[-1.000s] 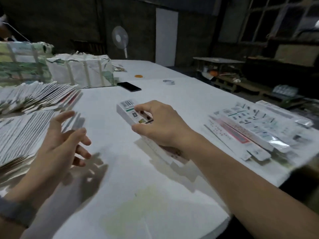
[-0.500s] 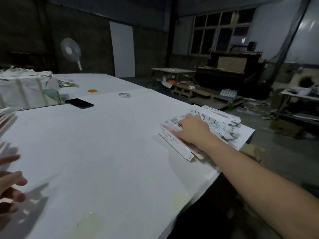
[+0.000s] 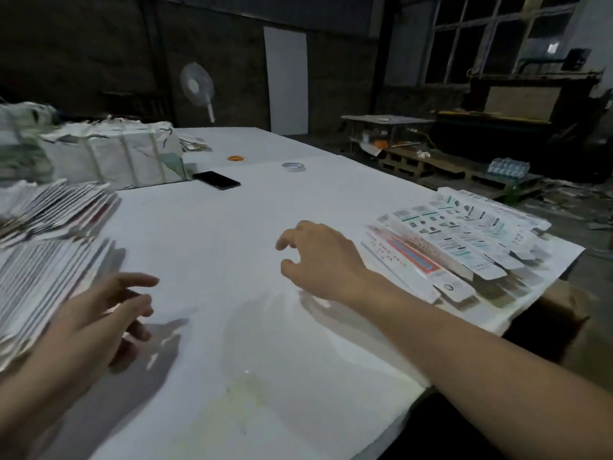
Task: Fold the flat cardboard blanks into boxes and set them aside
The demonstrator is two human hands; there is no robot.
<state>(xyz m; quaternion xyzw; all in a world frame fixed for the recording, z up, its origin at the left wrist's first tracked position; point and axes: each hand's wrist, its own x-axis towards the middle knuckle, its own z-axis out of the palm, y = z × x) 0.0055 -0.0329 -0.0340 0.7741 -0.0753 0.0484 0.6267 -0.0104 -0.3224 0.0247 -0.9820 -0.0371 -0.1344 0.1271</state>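
Fanned rows of flat cardboard blanks (image 3: 43,247) lie along the left side of the white table (image 3: 232,227). Several folded long boxes (image 3: 461,240) with teal and red print lie side by side at the table's right edge. My right hand (image 3: 321,257) hovers over the middle of the table, just left of the folded boxes, fingers loosely curled and holding nothing. My left hand (image 3: 99,313) hangs over the near left of the table beside the blanks, fingers relaxed and spread, also holding nothing.
A strapped white bundle (image 3: 116,154) stands at the back left. Behind it lie a black phone (image 3: 216,179), a tape roll (image 3: 293,166) and an orange ring (image 3: 236,158). The table's right edge drops to a brown carton (image 3: 564,310) and a cluttered floor.
My right hand carried the folded box to the pile on the right, let it go, and has come back toward the table's middle. My left hand has stayed beside the blanks.
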